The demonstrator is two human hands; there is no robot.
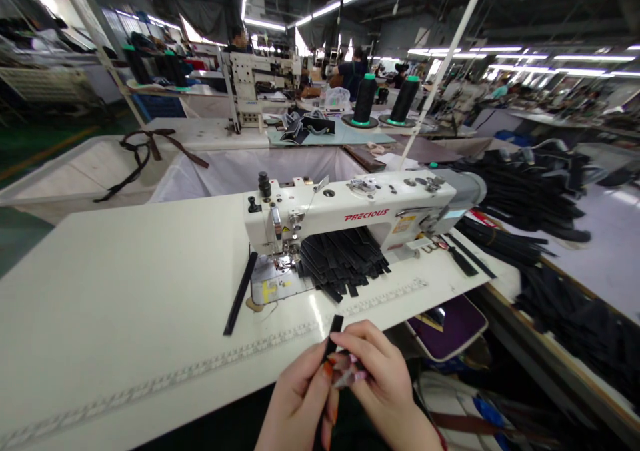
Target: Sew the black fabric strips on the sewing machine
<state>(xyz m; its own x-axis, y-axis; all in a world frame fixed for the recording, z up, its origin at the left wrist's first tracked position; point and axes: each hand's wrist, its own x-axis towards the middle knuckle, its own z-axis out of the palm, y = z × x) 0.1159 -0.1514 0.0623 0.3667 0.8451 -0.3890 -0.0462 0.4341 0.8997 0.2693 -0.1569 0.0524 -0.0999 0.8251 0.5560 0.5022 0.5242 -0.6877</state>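
Near the table's front edge, my left hand [305, 387] is closed on a black strip [337, 324], whose upper end sticks up between both hands. Beside it on the right, my right hand [377, 364] is closed too, its fingertips at the strip and around a small greyish-pink item [347, 373] too small to name. Beyond the hands stands a white sewing machine [350, 204] with a pile of black strips [343, 261] under its arm. A single black strip [241, 294] lies left of the needle plate [275, 284].
A printed ruler [200, 364] runs along the white table [125, 291]. Black-handled scissors or a tool [463, 261] lie at the right. Black fabric pieces [530, 191] are heaped further right. Thread cones [365, 101], bins and people are behind.
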